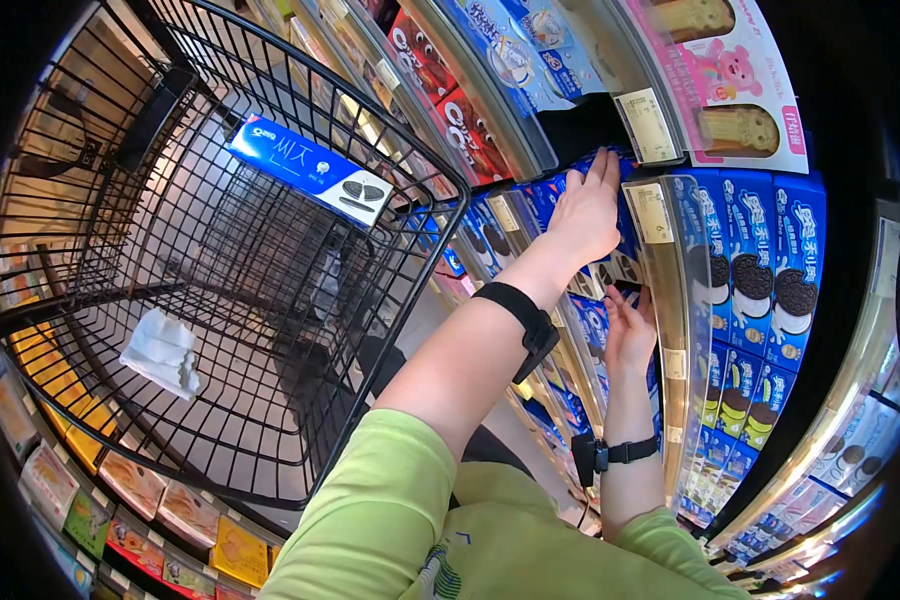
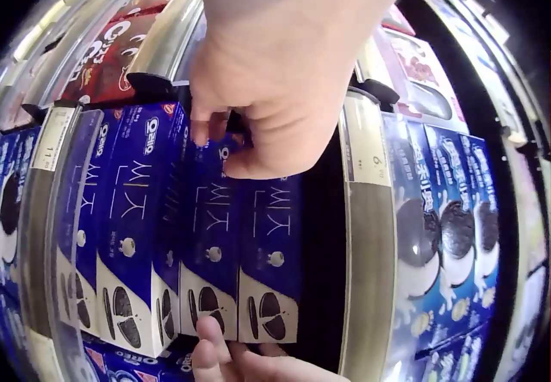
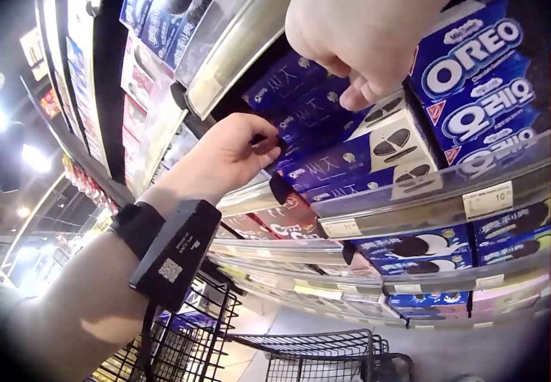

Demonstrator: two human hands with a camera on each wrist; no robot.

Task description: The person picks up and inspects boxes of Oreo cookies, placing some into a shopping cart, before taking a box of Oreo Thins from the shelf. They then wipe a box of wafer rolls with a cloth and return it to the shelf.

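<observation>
My left hand [image 1: 585,215] reaches to the far end of a row of dark blue Oreo cookie boxes [image 2: 211,218] on the shelf. Its thumb and fingers [image 2: 200,128] pinch the end of one box in the left wrist view. At the front end of the same row is my right hand [image 1: 630,335], its fingers loosely bent, with fingertips [image 2: 207,330] right at the white box fronts that picture dark cookies. In the right wrist view the right hand [image 3: 362,29] overlaps the boxes from above, while the left hand [image 3: 232,154] is beyond it.
Left of me stands a black wire cart [image 1: 300,450] with one blue Oreo box [image 1: 310,170] on its upper part and a crumpled white sheet [image 1: 160,352] lower down. Clear shelf dividers and price rails [image 1: 655,240] flank the row. Light blue cookie boxes [image 1: 750,260] stand beside it.
</observation>
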